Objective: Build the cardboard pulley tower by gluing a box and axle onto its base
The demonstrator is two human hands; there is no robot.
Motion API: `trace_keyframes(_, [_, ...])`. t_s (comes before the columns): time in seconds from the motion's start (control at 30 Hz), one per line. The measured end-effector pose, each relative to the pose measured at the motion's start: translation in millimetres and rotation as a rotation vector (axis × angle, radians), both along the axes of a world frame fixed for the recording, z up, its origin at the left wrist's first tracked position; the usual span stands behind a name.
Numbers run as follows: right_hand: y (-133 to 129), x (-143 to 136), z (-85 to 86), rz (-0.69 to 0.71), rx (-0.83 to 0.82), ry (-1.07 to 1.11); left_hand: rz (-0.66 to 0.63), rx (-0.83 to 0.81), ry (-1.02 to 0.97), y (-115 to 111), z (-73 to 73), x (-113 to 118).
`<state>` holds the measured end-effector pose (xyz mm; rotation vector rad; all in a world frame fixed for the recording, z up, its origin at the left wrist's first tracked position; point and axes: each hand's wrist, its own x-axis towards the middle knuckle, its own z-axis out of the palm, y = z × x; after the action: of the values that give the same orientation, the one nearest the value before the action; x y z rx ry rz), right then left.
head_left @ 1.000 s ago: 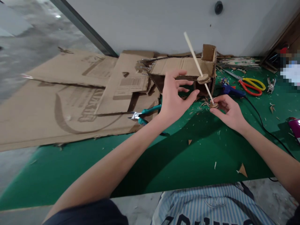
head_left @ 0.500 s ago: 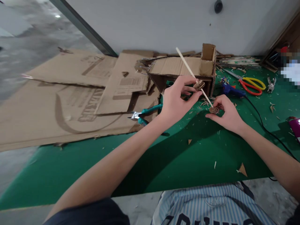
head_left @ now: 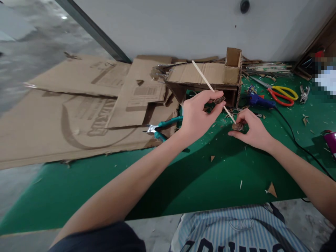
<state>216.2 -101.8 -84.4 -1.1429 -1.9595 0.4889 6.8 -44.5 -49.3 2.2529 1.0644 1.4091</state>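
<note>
A thin pale wooden stick [head_left: 202,76] slants down to the right between my hands. Around its middle is a small round cardboard disc [head_left: 219,100], pinched between the thumb and fingers of my left hand [head_left: 199,113]. At the stick's lower end sits a second cardboard disc [head_left: 237,126], gripped by the fingertips of my right hand [head_left: 254,130]. Whether the stick passes right through this lower disc cannot be seen. Just behind my hands stands an open-fronted cardboard box structure [head_left: 196,73] with a small square compartment at its right.
Green-handled pliers [head_left: 169,121] lie left of my left hand on cardboard sheets [head_left: 86,115]. Right of the box are a blue glue gun [head_left: 262,102] with a black cord, scissors [head_left: 282,94] and a small metal tool [head_left: 304,94]. Scraps litter the green table [head_left: 183,185].
Both hands have shifted slightly down and left with the stick and discs. The stick's upper end sits lower. Both grips remain closed.
</note>
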Motion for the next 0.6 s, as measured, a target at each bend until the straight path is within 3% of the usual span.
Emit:
trace_keyframes(0.27, [-2, -1, -1.3, 0.005, -0.064, 0.014, -0.073, -0.06, -0.021, 2, -1.2, 0])
trace_keyframes(0.43, [1, -1, -4.1, -0.062, -0.045, 0.114, -0.08, -0.168, -0.204, 7, -12.2, 3])
trace_keyframes(0.6, [1, -2, -3.9, -0.057, -0.022, 0.134, -0.349, -0.498, -0.255, 0, -8.3, 11])
